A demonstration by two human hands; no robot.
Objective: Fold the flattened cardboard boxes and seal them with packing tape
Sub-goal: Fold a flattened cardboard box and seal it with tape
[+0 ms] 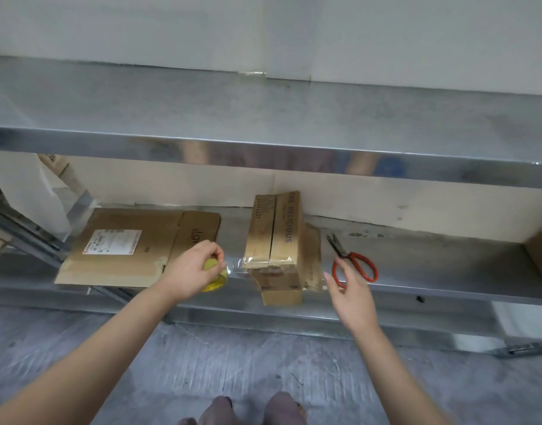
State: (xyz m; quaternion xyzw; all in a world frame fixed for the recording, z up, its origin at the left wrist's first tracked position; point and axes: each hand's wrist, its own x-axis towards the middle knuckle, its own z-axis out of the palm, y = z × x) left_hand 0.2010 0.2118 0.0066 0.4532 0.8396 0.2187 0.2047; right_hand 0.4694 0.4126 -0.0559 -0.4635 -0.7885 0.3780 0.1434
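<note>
- A metal shelf unit (pixel 432 262) spans the view. The work lies on its lower shelf, and a second steel shelf (pixel 263 111) is above it.
- A flattened cardboard box (pixel 125 243) lies flat at the left of the lower shelf, with a white shipping label (pixel 113 242) facing up.
- A folded cardboard box (pixel 274 240) stands mid-shelf, to the right of the flat one. Its two top flaps meet in a seam, and its near end overhangs the shelf's front edge.
- The left hand (pixel 190 271) is between the two boxes, its fingers curled round a roll of packing tape.
- The right hand (pixel 352 292) is just right of the folded box, with fingers loosely extended and holding nothing. Its fingertips overlap the scissors' handles, and whether they touch is hard to tell.
- Red-handled scissors (pixel 355 265) lie on the shelf right of the folded box, with the blades pointing away.
- The yellow-cored packing tape roll (pixel 216 277) sits in the left hand's grip, just left of the folded box.
- A clear strip of tape (pixel 236 266) stretches from the roll to the box's near left corner, where it is stuck over the flaps.
</note>
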